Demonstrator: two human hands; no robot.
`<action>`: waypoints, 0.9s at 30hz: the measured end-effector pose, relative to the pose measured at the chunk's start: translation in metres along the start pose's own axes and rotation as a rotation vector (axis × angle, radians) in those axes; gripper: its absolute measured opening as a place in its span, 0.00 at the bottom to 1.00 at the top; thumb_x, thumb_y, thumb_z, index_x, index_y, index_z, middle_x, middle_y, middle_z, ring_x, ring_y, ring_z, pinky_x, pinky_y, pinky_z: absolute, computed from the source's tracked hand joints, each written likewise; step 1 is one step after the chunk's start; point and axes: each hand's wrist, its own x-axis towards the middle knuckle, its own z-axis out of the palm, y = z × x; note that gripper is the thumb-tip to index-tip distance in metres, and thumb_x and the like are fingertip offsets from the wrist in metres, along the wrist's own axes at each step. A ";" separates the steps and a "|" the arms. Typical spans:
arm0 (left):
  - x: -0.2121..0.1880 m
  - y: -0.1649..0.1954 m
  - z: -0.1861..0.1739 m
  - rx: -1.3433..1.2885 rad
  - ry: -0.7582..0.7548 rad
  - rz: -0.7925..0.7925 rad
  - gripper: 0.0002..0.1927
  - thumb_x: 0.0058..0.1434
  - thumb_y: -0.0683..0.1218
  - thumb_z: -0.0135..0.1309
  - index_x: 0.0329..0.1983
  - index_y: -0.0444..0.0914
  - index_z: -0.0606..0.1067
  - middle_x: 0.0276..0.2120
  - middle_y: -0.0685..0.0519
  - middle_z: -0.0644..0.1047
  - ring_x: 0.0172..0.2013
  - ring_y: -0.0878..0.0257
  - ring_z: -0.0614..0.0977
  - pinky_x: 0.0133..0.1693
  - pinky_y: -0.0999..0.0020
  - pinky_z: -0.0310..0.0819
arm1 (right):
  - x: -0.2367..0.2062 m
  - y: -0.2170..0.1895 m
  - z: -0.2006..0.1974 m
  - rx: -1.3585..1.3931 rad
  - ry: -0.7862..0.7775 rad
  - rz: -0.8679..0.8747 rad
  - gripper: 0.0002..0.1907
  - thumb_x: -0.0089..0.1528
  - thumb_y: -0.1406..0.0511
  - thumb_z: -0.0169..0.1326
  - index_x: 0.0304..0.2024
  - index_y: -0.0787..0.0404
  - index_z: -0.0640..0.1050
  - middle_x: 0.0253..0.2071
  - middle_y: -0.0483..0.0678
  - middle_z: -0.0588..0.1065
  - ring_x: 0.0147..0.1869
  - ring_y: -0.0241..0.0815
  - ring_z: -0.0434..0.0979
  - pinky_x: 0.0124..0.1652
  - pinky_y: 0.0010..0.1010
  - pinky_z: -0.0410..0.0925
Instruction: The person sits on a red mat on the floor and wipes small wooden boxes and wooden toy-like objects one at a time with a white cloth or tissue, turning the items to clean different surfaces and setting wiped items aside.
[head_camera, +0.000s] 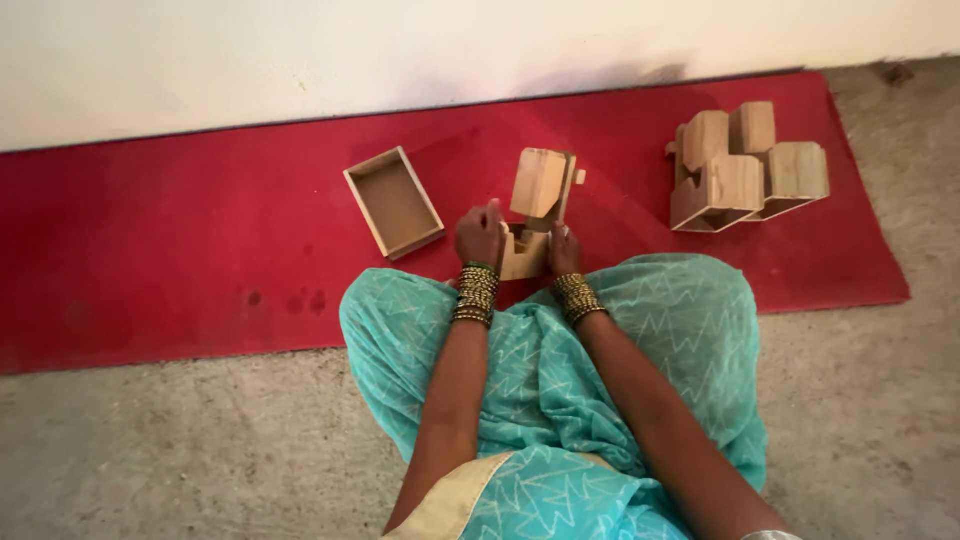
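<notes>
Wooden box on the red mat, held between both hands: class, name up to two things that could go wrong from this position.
1. The left hand and right hand grip only the lower part of the wooden box; its raised flap piece stands tilted and unsupported, so it might drop onto the fingers.
2. The stack of wooden boxes sits near the red mat edge, unevenly piled; a bump could topple it.

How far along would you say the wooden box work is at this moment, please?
Done, apparently: a stack of wooden boxes at the right of the red mat. In hand: left hand and right hand grip a partly joined box. Left: one open tray lies untouched.
</notes>
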 end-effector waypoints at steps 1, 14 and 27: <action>0.000 0.002 -0.001 -0.025 -0.017 -0.099 0.23 0.68 0.61 0.50 0.29 0.39 0.79 0.30 0.45 0.81 0.33 0.45 0.82 0.37 0.50 0.74 | 0.000 -0.001 0.000 0.021 -0.007 0.033 0.27 0.72 0.49 0.42 0.40 0.66 0.76 0.31 0.55 0.74 0.37 0.45 0.74 0.37 0.39 0.67; 0.012 -0.017 0.009 -0.105 0.036 -0.599 0.31 0.68 0.67 0.40 0.43 0.40 0.83 0.41 0.43 0.82 0.43 0.43 0.82 0.48 0.50 0.74 | 0.005 0.006 -0.003 -0.219 -0.038 -0.047 0.32 0.72 0.46 0.33 0.37 0.64 0.77 0.32 0.64 0.75 0.36 0.66 0.76 0.35 0.53 0.65; 0.000 0.017 0.023 0.320 -0.003 0.538 0.52 0.43 0.68 0.65 0.70 0.46 0.63 0.65 0.43 0.67 0.66 0.42 0.66 0.67 0.46 0.60 | 0.026 0.018 0.007 0.170 0.003 0.468 0.33 0.70 0.44 0.40 0.32 0.66 0.76 0.22 0.55 0.73 0.23 0.46 0.75 0.22 0.39 0.64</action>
